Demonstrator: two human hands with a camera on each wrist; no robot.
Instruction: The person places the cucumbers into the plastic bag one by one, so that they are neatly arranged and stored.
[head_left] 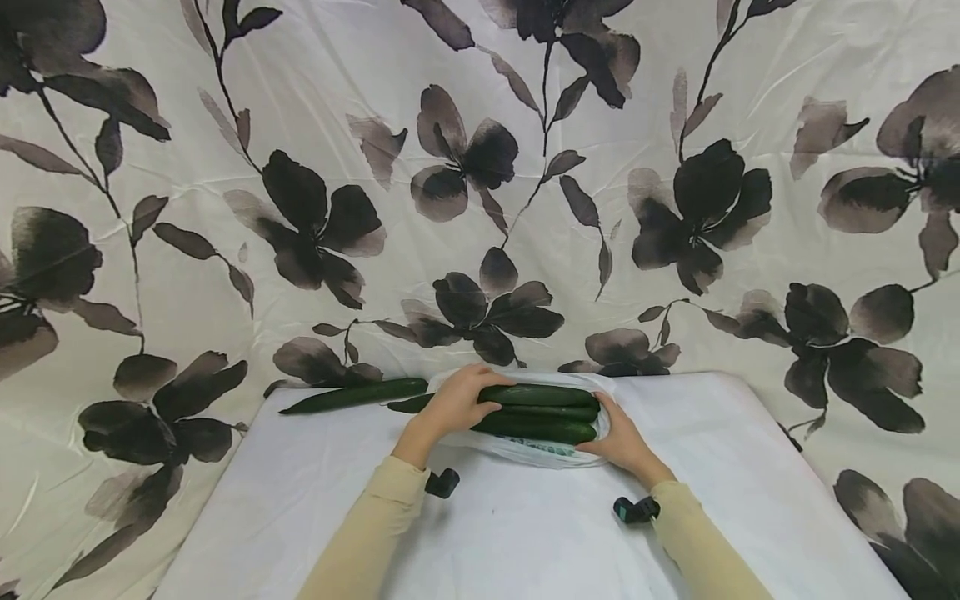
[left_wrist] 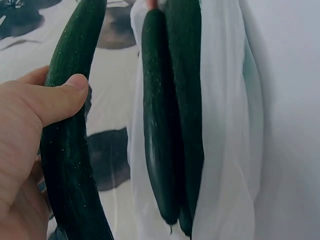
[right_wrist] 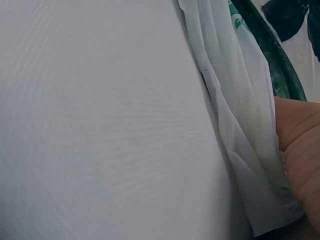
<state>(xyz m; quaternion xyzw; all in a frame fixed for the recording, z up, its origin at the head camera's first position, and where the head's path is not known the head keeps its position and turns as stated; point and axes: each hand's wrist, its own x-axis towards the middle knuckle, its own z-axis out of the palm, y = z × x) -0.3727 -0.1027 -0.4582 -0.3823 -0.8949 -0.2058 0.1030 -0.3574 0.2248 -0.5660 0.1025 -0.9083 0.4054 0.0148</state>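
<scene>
My left hand (head_left: 457, 404) grips a dark green cucumber (left_wrist: 70, 145), its thumb across the top in the left wrist view. Beside it, more cucumbers (head_left: 536, 428) lie side by side on a thin white plastic bag (head_left: 525, 452) with green print. At the right end of the bag is my right hand (head_left: 618, 437), with thumb and fingers spread about the cucumber ends and the bag's edge. Only part of the right hand (right_wrist: 300, 150) shows in the right wrist view, against the bag, and its fingertips are hidden there.
A single cucumber (head_left: 352, 396) lies at the back left of the white-covered table (head_left: 510, 525). Directly behind the table hangs a pale cloth with dark flowers (head_left: 480, 192). Both wrists carry small black cameras (head_left: 442, 483).
</scene>
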